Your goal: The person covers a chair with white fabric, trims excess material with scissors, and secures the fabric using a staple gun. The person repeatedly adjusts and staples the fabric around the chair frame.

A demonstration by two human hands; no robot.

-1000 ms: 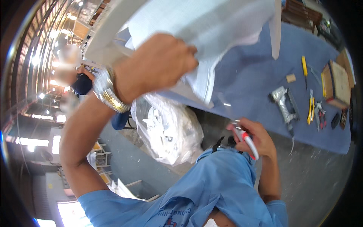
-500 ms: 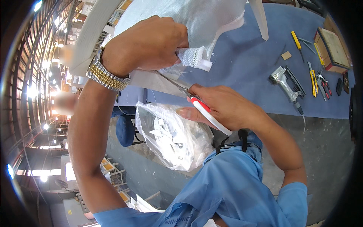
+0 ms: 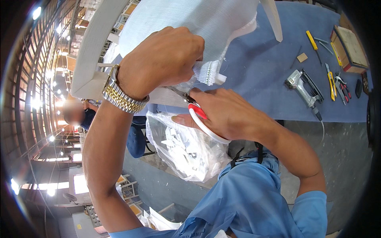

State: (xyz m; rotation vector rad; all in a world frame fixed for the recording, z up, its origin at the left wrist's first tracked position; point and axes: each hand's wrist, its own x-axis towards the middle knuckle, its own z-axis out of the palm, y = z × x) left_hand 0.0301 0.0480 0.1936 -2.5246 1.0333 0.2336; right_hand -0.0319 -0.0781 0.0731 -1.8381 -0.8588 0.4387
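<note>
My left hand [image 3: 164, 59] is closed on the edge of a light woven fabric [image 3: 206, 72], whose folded strip with a white end sticks out past my fingers. That fabric covers a chair [image 3: 90, 51] with a pale wooden frame, lying on the blue-covered table. Around the red and white handles of a pair of scissors [image 3: 201, 119] my right hand [image 3: 232, 113] is closed. The blades reach leftward under my left hand, beside the fabric edge; their tips are partly hidden there.
A clear plastic bag [image 3: 186, 146] of white scraps hangs below the table edge. On the blue table cover [image 3: 254, 79] at right lie a staple gun [image 3: 303, 89], a yellow screwdriver [image 3: 312, 41], a yellow cutter [image 3: 330, 81], pliers [image 3: 341, 88] and a box [image 3: 349, 49]. Another person [image 3: 75, 111] is far left.
My left hand has moved a little right and down, drawing the fabric strip along. The right hand and scissors have shifted slightly left, the blades now deeper under the left hand.
</note>
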